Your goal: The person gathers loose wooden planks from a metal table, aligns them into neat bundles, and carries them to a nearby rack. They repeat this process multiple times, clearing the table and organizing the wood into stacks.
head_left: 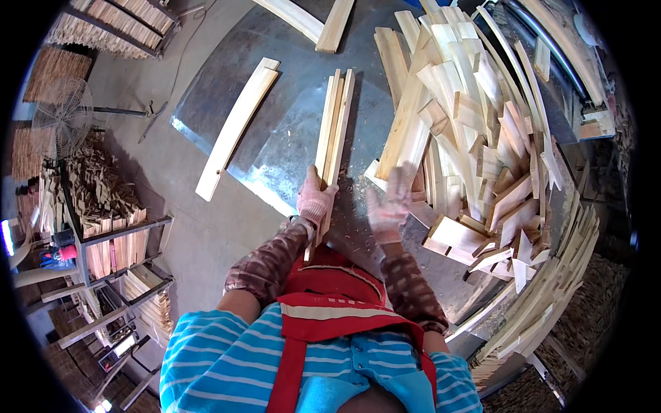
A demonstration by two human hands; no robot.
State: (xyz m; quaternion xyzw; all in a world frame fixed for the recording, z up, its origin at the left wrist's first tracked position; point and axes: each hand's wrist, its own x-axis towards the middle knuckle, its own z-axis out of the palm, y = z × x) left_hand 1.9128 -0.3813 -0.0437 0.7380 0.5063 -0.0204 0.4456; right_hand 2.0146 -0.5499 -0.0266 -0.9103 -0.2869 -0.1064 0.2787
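My gloved left hand (pixel 317 199) is wrapped round the near part of a small bundle of narrow wooden slats (pixel 332 131). The slats stand on edge side by side on the dark metal table (pixel 289 96), pointing away from me, and their near ends reach back toward my red apron. To the right, my gloved right hand (pixel 390 206) is raised over the table with its fingers spread, a little blurred and holding nothing. It is nearest to the large heap of loose wooden slats (pixel 475 117). Its fingertips are close to a long, wide board (pixel 406 131) at the heap's left side.
A pale board (pixel 237 131) lies across the table's left edge, overhanging it. More boards (pixel 335 27) lie at the far edge. Stacked strips (pixel 551 296) line the right side. At left stand a metal rack of wood (pixel 117 241) and a wire fan (pixel 62 117).
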